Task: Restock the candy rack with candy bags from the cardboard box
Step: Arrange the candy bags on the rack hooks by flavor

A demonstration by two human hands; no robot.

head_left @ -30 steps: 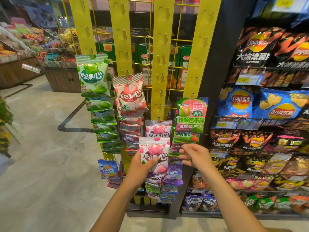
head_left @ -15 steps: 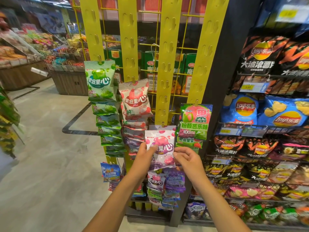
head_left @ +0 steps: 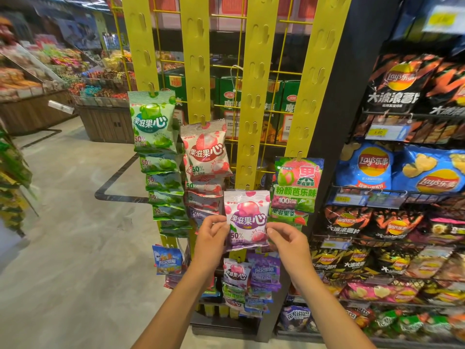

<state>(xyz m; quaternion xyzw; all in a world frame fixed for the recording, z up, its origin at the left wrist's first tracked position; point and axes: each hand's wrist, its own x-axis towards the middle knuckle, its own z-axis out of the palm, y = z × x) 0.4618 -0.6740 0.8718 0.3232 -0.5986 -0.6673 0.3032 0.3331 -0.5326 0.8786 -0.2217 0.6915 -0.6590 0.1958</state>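
Candy rack (head_left: 195, 71): yellow hanging strips on a wire grid, partly stocked.
Third strip (head_left: 254, 96): upper tabs bare.
Pink-and-purple candy bag (head_left: 246, 217): upright, face out, top edge against the third strip; whether it is hooked cannot be told.
Left hand (head_left: 210, 238), right hand (head_left: 289, 241): each pinches one side edge of the bag, fingers curled.
Cardboard box: not in view.
Handling: keep the bag level, centre its hang-hole on the tab, seat it fully before release.

The floor (head_left: 63, 248) was pale grey concrete. Wooden display bins (head_left: 105, 127) stood far left. Dark shelving (head_left: 337, 117) filled the right.
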